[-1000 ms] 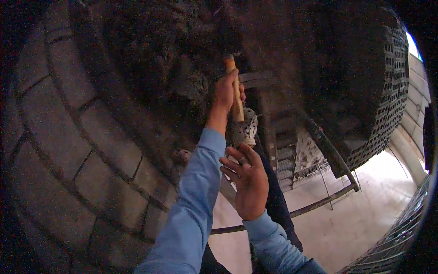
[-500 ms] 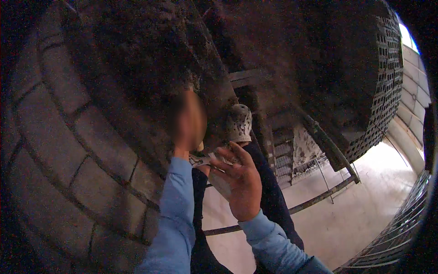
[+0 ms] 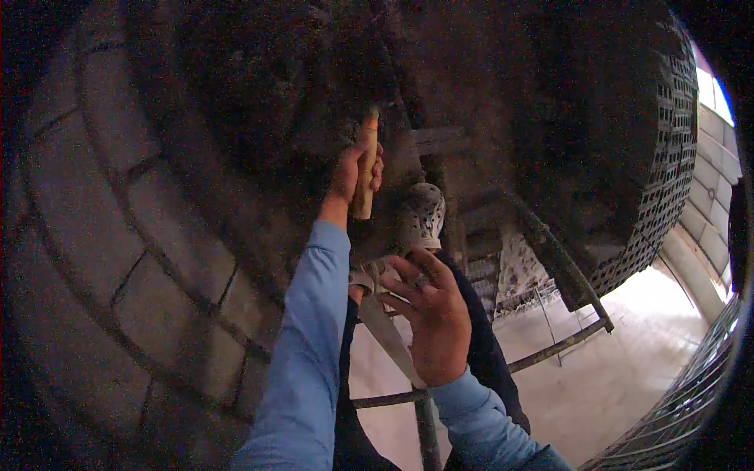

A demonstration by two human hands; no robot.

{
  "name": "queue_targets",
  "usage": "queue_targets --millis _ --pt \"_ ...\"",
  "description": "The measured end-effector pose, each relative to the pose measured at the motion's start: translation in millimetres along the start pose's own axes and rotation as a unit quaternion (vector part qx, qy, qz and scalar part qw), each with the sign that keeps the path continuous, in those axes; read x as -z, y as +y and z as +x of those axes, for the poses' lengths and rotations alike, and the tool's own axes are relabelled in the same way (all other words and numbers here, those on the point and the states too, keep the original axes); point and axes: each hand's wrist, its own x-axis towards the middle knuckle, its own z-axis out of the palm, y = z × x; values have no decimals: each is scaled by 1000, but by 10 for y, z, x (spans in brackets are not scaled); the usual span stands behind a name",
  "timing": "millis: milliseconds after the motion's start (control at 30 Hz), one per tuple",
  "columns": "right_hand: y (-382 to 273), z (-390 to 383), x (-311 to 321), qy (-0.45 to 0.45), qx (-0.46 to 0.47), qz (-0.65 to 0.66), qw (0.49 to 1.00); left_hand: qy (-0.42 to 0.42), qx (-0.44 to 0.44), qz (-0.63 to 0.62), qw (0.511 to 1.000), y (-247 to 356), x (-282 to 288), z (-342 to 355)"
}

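Observation:
My left hand (image 3: 350, 174) is closed round the pale wooden handle (image 3: 366, 169) of a tool. The handle points up and away, and its far end is lost in the dark, so the tool's kind does not show. Lower and to the right, my right hand (image 3: 440, 314) has its fingers apart and slightly bent, palm turned left. A pale grey flat strip (image 3: 389, 336) shows beside and below that palm; whether the hand touches it I cannot tell. Past my right fingertips is a light, perforated shoe (image 3: 424, 213) on my foot.
A block wall (image 3: 90, 259) with dark joints curves along the left. Dark boards lie under my feet, with a metal frame bar (image 3: 558, 345) at their right. Far below is a pale floor (image 3: 628, 345). Stacked perforated bricks (image 3: 664, 169) and bundled rods (image 3: 675, 416) stand right.
My left hand has moved up and right with the wooden-handled tool. My right hand has shifted slightly right, its fingers a little more bent. The whole view has tilted a little.

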Motion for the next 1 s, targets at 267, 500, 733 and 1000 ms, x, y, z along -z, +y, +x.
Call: queue_targets --millis 267,500,733,1000 --pt "63 29 -12 -8 -1 9 1000 94 -39 -51 994 -453 196 -860" --pt "41 18 57 3 -9 17 1000 50 -6 85 995 -216 -184 -881" --pt "95 31 27 -19 -4 11 1000 -3 -24 19 1000 -394 40 -27" --pt "100 72 77 3 -15 44 999 134 24 -19 990 -702 253 -922"
